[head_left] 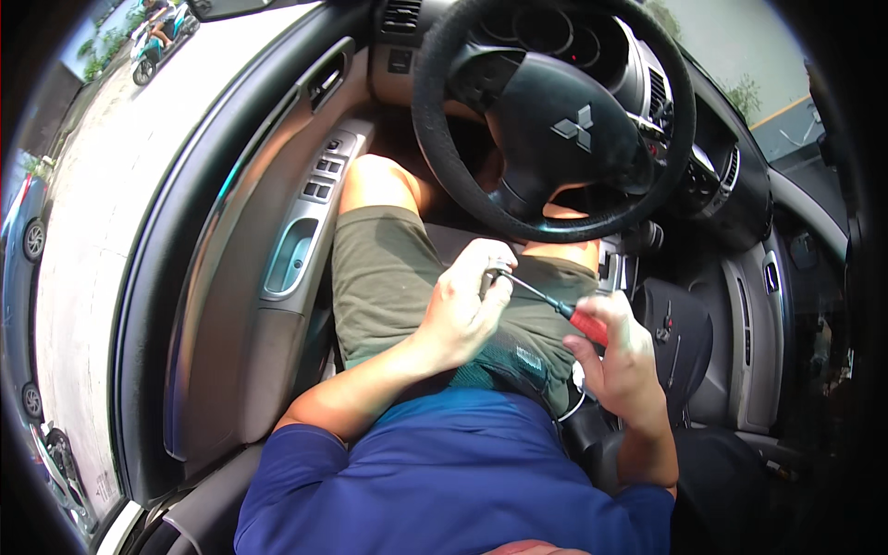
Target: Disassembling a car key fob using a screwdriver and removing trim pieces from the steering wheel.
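Two bare hands work over the lap of a person seated in the driver's seat of a car. The left hand is curled shut around one small silvery metal part, pinched between thumb and fingertips just above the thighs. The right hand is clamped around the red handle of one screwdriver, whose dark shaft slants up and left so that its tip meets the metal part. The two hands sit near each other, joined only by the tool.

One black steering wheel fills the top of the view, its lower rim just above the hands. One knee shows bare beneath it, and olive shorts cover both thighs. A blue shirt takes up the lower middle.

To the left is one door panel in beige and grey, with one bank of window switches and one pull recess below them. To the right of the right hand lies one dark seat cushion. Outside the open door, pale pavement shows, with one scooter at the top left corner.
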A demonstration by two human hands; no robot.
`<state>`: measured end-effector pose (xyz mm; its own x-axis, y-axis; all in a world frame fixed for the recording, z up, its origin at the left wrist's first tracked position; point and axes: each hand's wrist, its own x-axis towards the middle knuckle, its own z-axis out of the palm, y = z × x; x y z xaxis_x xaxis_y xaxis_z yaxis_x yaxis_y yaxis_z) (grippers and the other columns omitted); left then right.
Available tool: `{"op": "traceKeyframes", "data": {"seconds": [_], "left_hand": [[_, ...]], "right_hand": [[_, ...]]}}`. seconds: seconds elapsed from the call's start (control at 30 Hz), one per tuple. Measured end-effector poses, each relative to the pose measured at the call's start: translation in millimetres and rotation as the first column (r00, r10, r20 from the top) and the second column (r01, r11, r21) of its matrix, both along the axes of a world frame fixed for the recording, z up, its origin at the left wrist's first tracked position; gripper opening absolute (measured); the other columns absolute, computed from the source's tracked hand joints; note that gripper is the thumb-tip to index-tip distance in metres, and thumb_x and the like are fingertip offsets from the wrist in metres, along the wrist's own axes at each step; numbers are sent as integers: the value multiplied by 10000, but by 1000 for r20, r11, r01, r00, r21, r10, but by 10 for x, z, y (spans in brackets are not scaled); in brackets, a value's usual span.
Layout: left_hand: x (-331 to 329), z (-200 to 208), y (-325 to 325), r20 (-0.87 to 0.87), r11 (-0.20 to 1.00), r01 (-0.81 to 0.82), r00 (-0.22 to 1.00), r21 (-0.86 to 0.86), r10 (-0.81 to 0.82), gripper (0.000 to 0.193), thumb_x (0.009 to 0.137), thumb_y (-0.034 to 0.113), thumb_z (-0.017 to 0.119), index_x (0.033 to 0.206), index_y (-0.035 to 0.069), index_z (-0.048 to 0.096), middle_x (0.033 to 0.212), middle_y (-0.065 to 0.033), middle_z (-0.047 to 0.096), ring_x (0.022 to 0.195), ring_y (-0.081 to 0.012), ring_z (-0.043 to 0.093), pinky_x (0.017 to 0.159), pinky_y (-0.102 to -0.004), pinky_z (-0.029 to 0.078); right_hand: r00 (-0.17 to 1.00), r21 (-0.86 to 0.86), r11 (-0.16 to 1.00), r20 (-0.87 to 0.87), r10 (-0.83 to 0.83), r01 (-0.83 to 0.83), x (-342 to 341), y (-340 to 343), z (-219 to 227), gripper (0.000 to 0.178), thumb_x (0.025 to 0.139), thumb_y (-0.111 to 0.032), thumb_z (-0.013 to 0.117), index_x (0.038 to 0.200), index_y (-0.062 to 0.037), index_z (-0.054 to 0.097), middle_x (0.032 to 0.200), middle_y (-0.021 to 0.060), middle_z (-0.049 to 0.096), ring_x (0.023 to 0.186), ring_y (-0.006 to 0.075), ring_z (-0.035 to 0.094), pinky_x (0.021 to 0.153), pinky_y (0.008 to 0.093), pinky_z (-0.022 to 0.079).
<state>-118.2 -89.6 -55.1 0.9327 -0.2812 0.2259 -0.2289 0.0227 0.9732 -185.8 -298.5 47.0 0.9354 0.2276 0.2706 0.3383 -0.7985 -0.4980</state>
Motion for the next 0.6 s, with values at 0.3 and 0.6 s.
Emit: {"op": "traceKeyframes", "data": {"seconds": [0.3, 0.6], "left_hand": [[-23, -35, 59, 170, 993, -98, 982, 59, 87, 212, 969, -25, 607, 1171, 39, 595, 967, -82, 590, 841, -151, 609, 788, -308, 511], [-83, 27, 52, 98, 997, -23, 995, 75, 16, 225, 933, -7, 624, 1150, 6, 566, 1069, -156, 591, 934, -336, 667, 843, -414, 542]], "right_hand": [[989, 219, 976, 140, -55, 23, 59, 128, -223, 307, 1016, -277, 710, 886, -2, 672, 721, 119, 641, 653, 303, 682, 601, 364, 525], [999, 23, 999, 22, 28, -28, -63, -126, -307, 278, 926, -56, 776, 1117, -3, 581, 861, 153, 659, 656, 309, 664, 612, 383, 511]]}}
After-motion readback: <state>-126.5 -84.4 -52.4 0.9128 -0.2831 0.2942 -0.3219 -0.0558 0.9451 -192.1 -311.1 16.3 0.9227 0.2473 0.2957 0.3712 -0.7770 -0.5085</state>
